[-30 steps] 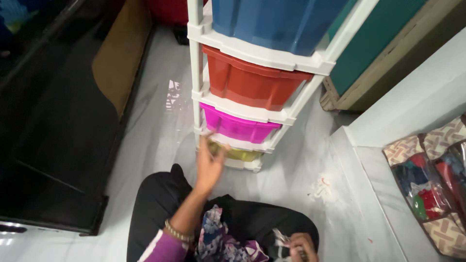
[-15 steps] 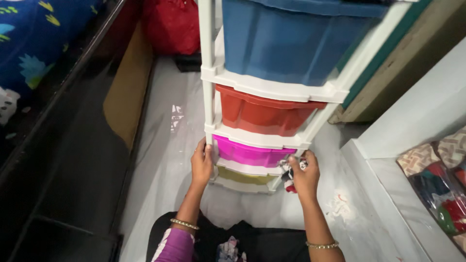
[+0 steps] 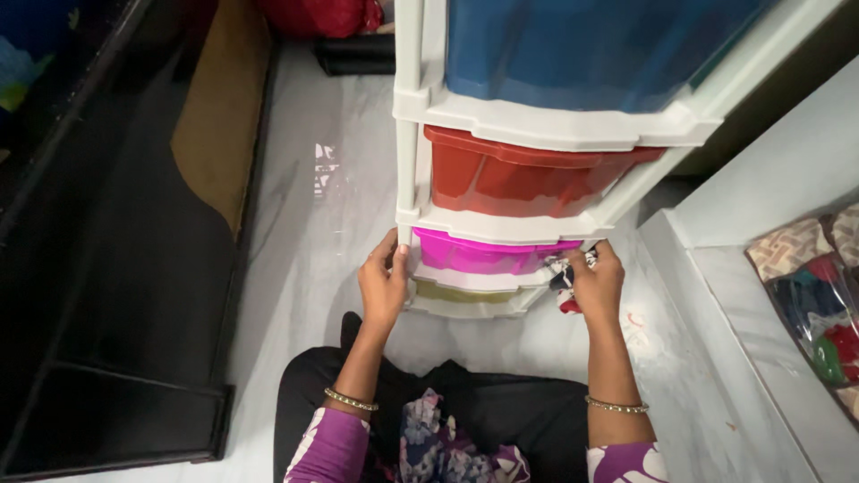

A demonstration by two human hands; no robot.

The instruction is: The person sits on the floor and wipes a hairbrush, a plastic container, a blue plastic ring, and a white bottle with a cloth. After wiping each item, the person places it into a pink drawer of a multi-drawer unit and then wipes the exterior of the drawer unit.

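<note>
Head view shows the left hand (image 3: 383,284) gripping the rack (image 3: 407,215) post, the right hand (image 3: 595,284) pinching cloth (image 3: 564,273) beside the pink drawer (image 3: 483,255).

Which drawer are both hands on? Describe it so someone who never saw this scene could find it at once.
Start at the tall white plastic drawer tower standing on the pale floor. Count down past the blue drawer and the red drawer. The left hand and right hand grip the frame beside the magenta drawer, above a yellowish one.

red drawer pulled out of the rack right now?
No, the red drawer sits closed in the white rack; both hands, left and right, grip the frame lower down by the pink drawer.
</note>
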